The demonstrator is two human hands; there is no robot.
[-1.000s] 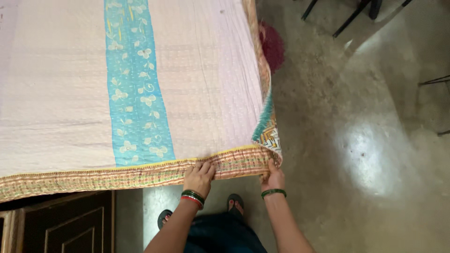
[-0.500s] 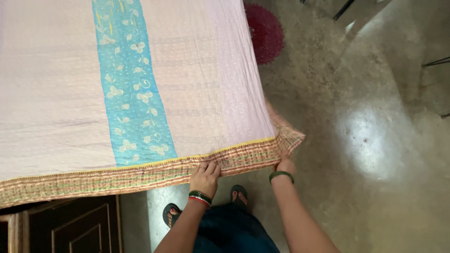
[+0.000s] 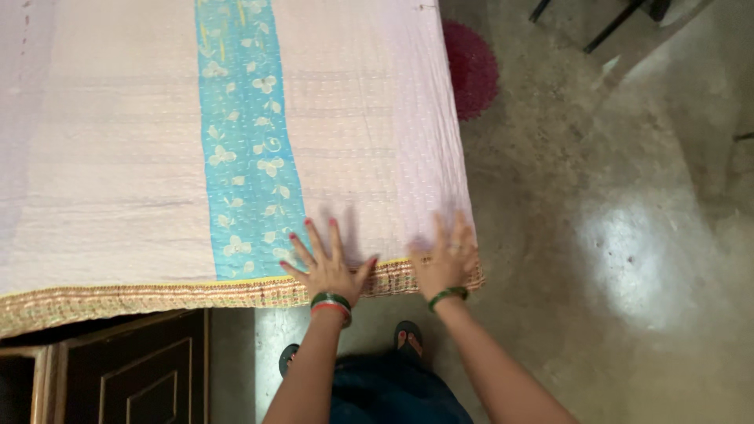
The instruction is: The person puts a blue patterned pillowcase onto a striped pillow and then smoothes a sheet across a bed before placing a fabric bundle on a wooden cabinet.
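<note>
Both hands are lying flat and open on the quilt (image 3: 141, 157), gripping nothing: the left hand (image 3: 326, 265) by the blue stripe (image 3: 251, 149), the right hand (image 3: 446, 257) nearer the corner. The quilt is stretching away leftward along its border (image 3: 157, 297).

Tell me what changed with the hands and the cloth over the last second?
Both hands let go of the patterned border. The left hand and right hand moved up onto the pink bedcover and now lie flat, fingers spread. The lifted corner has dropped flat. The blue flowered stripe and red floor mat stayed put.
</note>
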